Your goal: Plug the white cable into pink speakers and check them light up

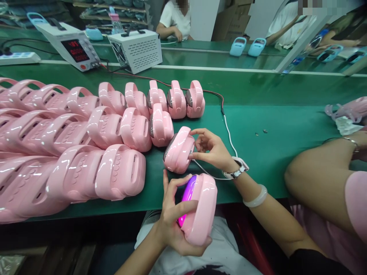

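Observation:
My left hand point(172, 219) grips a pink plastic speaker point(202, 208) held over my lap at the table's near edge; its front panel glows magenta. My right hand point(212, 149), with a watch and a bangle on the wrist, touches the side of a second pink speaker point(178, 149) that lies on the green table point(258, 152). A white cable point(229, 133) runs from that speaker up the table to a red and black lead. Whether the plug is in or between my fingers is hidden.
Rows of several more pink speakers point(71, 141) fill the left of the table. A power supply with a red display point(73, 47) and a white box point(137, 49) stand at the back. A co-worker's arm point(318, 183) rests at the right. Other people sit across a second belt.

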{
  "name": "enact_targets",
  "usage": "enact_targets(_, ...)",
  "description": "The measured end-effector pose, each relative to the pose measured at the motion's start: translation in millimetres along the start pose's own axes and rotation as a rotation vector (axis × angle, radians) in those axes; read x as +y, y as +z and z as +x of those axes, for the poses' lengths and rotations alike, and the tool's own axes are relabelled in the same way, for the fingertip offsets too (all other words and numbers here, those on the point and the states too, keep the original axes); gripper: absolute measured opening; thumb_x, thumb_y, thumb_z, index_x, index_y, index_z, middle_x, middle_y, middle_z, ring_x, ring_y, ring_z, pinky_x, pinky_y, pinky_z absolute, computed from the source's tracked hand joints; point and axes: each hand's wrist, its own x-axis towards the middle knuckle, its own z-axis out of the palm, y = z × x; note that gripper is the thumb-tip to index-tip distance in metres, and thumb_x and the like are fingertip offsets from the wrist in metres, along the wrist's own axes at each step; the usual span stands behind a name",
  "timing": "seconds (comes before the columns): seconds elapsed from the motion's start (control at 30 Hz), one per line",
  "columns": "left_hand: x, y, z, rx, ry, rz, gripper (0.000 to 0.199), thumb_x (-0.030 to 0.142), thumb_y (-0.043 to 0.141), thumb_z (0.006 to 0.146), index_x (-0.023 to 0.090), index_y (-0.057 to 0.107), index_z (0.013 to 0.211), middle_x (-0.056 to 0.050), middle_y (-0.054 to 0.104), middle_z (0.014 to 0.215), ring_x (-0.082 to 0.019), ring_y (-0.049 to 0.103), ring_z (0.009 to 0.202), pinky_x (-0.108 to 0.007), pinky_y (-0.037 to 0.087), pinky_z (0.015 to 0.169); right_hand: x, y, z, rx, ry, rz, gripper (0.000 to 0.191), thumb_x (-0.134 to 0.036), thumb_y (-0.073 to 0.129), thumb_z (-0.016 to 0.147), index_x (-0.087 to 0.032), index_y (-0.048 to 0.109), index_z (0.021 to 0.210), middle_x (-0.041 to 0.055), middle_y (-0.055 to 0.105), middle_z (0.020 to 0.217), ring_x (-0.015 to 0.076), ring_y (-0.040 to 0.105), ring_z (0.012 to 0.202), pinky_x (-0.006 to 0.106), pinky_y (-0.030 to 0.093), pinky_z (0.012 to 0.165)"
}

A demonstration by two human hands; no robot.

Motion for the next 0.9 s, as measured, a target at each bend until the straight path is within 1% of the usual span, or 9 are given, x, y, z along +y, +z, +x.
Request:
enact_targets(0.1,-0.5,-2.3,-2.0,-0.027,0.018,0.028,0.054,0.045,0.066,0.065,0.019,0.053,0.11,-0.019,0.046,0.128,-0.039,0.047,0.12,-0.072,-0.008,0.106,-4.7,-9.7,8.0,-0.148,-0.011,-0.067,0.056,-0.03,0.085,0.063,-0.019,0.057,0.11,-0.0086,0.043,0.061,0.0082,0.038,0.056,0.022,0.033,0.052)
enact_targets(0.2,-1.5,-7.4,-5.2,-0.082,-0.004,-0.002,0.074,0.062,0.066,0.07,0.02,0.043,0.126,-0.021,0.042,0.135,-0.04,0.041,0.126,-0.071,-0.006,0.107,-3.2,-16.3,14.6,-0.245,-0.013,-0.027,0.05,-0.029,0.083,0.065,-0.017,0.057,0.106,-0.0084,0.045,0.059,0.0081,0.04,0.055,0.022,0.033,0.054)
enact_targets(0.23,-2.3,-8.8,-5.8,-0.042,-0.023,-0.02,0.072,0.062,0.064,0.074,0.021,0.041,0.129,-0.02,0.042,0.136,-0.039,0.042,0.127,-0.07,-0.004,0.109,-0.7,-16.8,15.8,-0.25,-0.017,0.015,0.047,-0.029,0.082,0.066,-0.017,0.058,0.105,-0.0085,0.045,0.058,0.0079,0.04,0.054,0.022,0.033,0.053)
enact_targets(0.33,-6.7,-10.3,-2.5,0.253,-0.041,-0.048,0.036,0.045,0.049,0.091,0.03,0.047,0.125,-0.008,0.05,0.13,-0.027,0.05,0.122,-0.062,0.01,0.115,9.4,-14.3,16.9,-0.217,-0.034,0.135,0.044,-0.027,0.081,0.067,-0.016,0.058,0.103,-0.0095,0.043,0.056,0.007,0.037,0.052,0.021,0.032,0.052)
enact_targets(0.43,-15.2,-7.6,10.3,0.389,-0.028,-0.067,0.056,0.066,0.05,0.083,0.029,0.051,0.124,-0.008,0.049,0.132,-0.03,0.044,0.126,-0.057,0.016,0.116,17.2,-10.0,15.4,-0.184,-0.035,0.196,0.043,-0.024,0.081,0.066,-0.016,0.06,0.103,-0.0098,0.041,0.055,0.0067,0.036,0.052,0.021,0.032,0.052)
enact_targets(0.5,-22.3,-4.5,21.0,0.385,-0.122,-0.063,0.073,0.076,0.048,0.077,0.024,0.051,0.128,-0.01,0.041,0.142,-0.034,0.031,0.136,-0.054,0.017,0.117,19.5,-7.6,13.7,-0.168,-0.02,0.226,0.044,-0.023,0.082,0.066,-0.017,0.061,0.104,-0.0099,0.04,0.055,0.0067,0.036,0.052,0.021,0.033,0.054)
enact_targets(0.63,-33.6,1.3,37.3,0.343,-0.395,-0.099,0.052,0.053,0.033,0.096,0.024,0.041,0.14,-0.008,0.037,0.147,-0.025,0.031,0.138,-0.04,0.024,0.116,19.4,-2.5,10.2,-0.12,0.029,0.304,0.046,-0.022,0.082,0.064,-0.018,0.061,0.104,-0.0106,0.039,0.055,0.0064,0.037,0.052,0.022,0.035,0.055)
enact_targets(0.73,-34.9,4.0,42.2,0.307,-0.424,-0.04,0.044,0.043,0.033,0.099,0.025,0.043,0.137,-0.007,0.042,0.142,-0.022,0.037,0.133,-0.036,0.027,0.114,17.4,1.1,8.6,-0.074,0.053,0.331,0.044,-0.021,0.082,0.064,-0.018,0.062,0.102,-0.0115,0.038,0.053,0.0059,0.036,0.05,0.021,0.034,0.054)
enact_targets(0.9,-29.6,4.7,42.4,0.271,-0.403,0.026,0.048,0.049,0.034,0.098,0.023,0.04,0.137,-0.01,0.038,0.142,-0.026,0.035,0.133,-0.041,0.027,0.113,14.7,2.0,9.3,-0.075,0.079,0.334,0.042,-0.02,0.082,0.064,-0.018,0.062,0.1,-0.0123,0.038,0.051,0.0055,0.035,0.047,0.021,0.032,0.052)
